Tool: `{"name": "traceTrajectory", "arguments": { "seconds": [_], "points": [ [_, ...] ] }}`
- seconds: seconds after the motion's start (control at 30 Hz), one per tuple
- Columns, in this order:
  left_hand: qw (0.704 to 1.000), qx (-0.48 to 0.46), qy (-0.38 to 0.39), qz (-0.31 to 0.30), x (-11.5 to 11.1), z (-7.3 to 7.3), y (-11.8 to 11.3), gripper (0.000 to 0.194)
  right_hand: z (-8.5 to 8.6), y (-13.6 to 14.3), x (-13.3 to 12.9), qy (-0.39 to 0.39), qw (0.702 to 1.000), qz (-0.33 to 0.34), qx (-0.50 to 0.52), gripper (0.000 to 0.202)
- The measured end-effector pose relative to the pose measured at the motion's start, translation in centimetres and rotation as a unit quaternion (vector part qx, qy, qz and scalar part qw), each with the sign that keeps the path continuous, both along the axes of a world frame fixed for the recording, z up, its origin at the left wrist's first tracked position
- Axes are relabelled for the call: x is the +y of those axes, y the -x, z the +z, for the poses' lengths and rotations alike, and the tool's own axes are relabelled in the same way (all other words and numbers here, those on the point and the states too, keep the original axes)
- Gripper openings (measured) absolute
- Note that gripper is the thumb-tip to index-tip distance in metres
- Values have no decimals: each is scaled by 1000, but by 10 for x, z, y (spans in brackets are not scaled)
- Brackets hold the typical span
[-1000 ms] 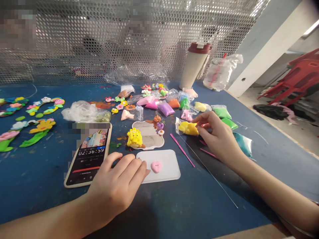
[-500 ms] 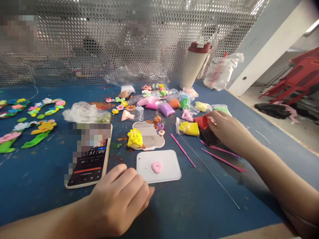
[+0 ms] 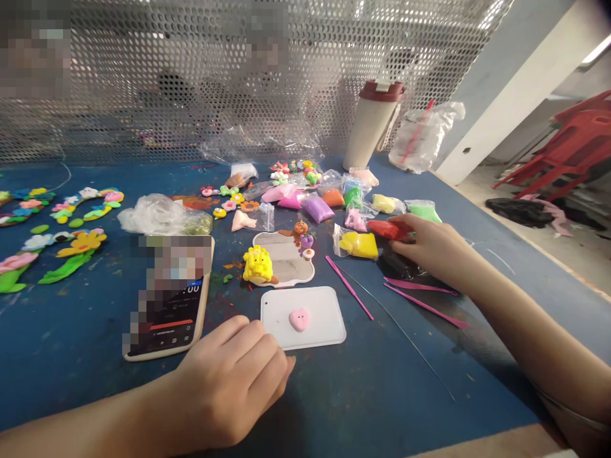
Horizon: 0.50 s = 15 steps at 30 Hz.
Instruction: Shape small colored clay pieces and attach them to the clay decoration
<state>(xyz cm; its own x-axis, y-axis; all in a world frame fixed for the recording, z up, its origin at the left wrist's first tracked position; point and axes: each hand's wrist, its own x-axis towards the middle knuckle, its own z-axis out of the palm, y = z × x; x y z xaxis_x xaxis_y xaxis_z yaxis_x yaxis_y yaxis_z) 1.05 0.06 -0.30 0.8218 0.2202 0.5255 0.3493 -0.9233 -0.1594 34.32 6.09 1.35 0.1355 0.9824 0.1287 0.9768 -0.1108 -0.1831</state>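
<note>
Currently the right hand (image 3: 422, 245) has finger and thumb nearly together, seemingly pinching the right end of the red packet (image 3: 382, 229), beyond and right of the white board (image 3: 329, 305). The left hand (image 3: 233, 381) curls loosely at the board's near left corner; I cannot tell whether it holds anything. The packet looks light, soft and perhaps slippery, so gripping its edge should suit. Beyond the board sits a yellow figure (image 3: 258, 264).

Ahead of you rose a perforated metal screen (image 3: 315, 76), near it stood a maroon-lidded cream tumbler (image 3: 367, 130), beside that a clear plastic bag (image 3: 433, 141), off to your right stood red plastic chairs (image 3: 573, 143)
</note>
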Motion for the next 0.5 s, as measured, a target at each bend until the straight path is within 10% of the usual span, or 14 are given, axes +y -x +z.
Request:
{"name": "traceTrajectory", "arguments": {
  "seconds": [0.23,0.33,0.5],
  "points": [
    [1000,-12,11,-5,-1,2,-1,15,13,14,-11,-180,980,-64,51,24],
    [995,-42,92,-12,-3,9,3,13,20,23,-22,-221,956,7,192,23],
    [930,-129,340,61,-9,28,4,20,24,48,-49,88,762,293,571,22]
  ]
}}
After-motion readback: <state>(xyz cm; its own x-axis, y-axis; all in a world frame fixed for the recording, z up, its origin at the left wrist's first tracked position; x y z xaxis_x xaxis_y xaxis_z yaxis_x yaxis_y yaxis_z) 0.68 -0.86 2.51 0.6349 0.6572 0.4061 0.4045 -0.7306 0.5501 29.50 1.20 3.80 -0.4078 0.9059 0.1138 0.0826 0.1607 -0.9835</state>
